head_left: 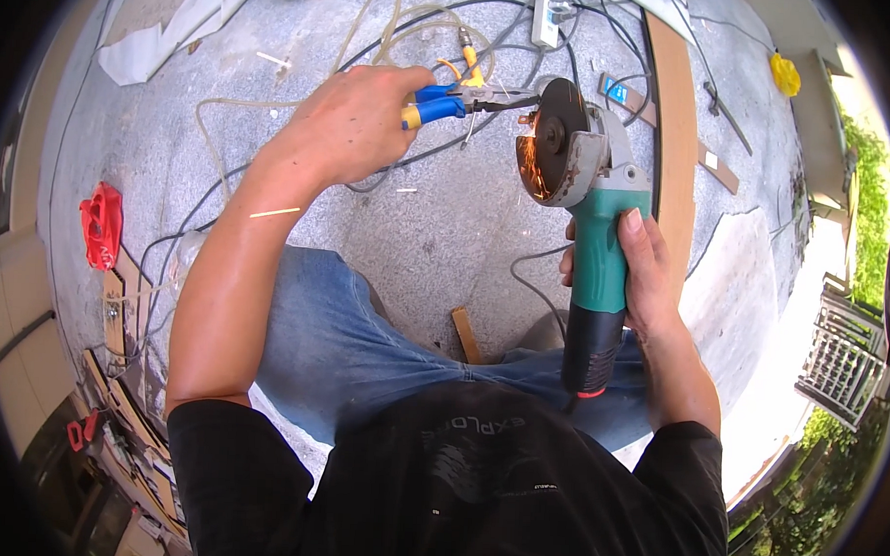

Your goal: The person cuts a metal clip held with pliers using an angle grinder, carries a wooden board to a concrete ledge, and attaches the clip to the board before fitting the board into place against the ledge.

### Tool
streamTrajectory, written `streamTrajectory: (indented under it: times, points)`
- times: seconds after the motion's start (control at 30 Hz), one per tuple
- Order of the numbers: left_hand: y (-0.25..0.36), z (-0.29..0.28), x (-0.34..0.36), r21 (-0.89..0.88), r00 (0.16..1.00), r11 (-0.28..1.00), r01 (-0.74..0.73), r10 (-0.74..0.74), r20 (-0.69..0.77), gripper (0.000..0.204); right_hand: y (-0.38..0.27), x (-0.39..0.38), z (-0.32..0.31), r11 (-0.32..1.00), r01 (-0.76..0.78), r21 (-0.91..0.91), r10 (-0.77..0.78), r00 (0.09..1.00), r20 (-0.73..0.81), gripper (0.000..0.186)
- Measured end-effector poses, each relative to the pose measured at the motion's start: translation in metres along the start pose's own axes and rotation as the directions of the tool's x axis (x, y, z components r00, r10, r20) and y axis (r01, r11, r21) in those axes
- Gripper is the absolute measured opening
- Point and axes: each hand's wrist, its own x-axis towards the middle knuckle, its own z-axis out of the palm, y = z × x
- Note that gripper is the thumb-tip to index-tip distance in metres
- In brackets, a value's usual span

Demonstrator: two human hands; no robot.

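Head view — left hand [358, 116] gripped blue-and-yellow pliers [439, 110], right hand [647, 267] clasped a green angle grinder [599, 249] — sparks [537, 169] flew beside its disc [560, 117].

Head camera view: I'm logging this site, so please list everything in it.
Cylindrical-bodied angle grinder: 1, green and black, right of centre
Flat round disc: 1, dark, on grinder
Sparks: many, orange, beside disc
Metal pliers: 1, blue-and-yellow handles, upper centre
Rectangular power strip: 1, white, top
Thin cables: several, black, mostly top
Looped tubing: count unclear, yellowish, top
Crumpled bag: 1, red, left
Long wooden board: 1, brown, right
Loose strips: several, brown, lower left
Lattice railing: 1, white, far right
Plants: several, green, right edge
Rough floor: 1, grey, throughout
Denim jeans: 1 pair, blue, centre
T-shirt: 1, black, bottom
Left hand: 1, bare, on pliers
Right hand: 1, bare, on grinder
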Motion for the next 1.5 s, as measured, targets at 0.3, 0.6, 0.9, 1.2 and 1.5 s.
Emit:
streamTrajectory:
  times: [0.3, 0.6, 0.9, 1.2, 1.5]
  points:
    - [0.002, 0.002, 0.001, 0.002, 0.999, 0.999, 0.032, -0.032, 0.032, 0.026, -0.002, 0.000, 0.004, 0.997, 0.018, -0.077, -0.020, 1.000, -0.024, 0.071]
    - [-0.002, 0.005, 0.000, 0.029, 0.998, 0.999, 0.045, -0.046, 0.036, 0.033, 0.003, 0.002, 0.000, 1.000, -0.012, 0.000, 0.012, 1.000, 0.014, 0.052]
    - [-0.021, -0.011, 0.007, -0.051, 0.997, 0.997, 0.066, -0.068, -0.035, 0.036, -0.002, -0.002, -0.002, 0.999, -0.009, 0.052, 0.009, 1.000, -0.002, 0.058]
    - [-0.039, 0.002, 0.011, -0.413, 0.977, 0.895, -0.169, 0.095, -0.193, 0.033, -0.021, -0.015, -0.013, 0.979, 0.206, -0.003, -0.204, 0.972, 0.119, 0.080]
    - [-0.023, 0.001, 0.018, -0.323, 0.966, 0.926, -0.194, 0.124, -0.225, 0.037, -0.022, -0.015, -0.020, 0.987, 0.158, 0.027, -0.160, 0.963, 0.216, 0.093]
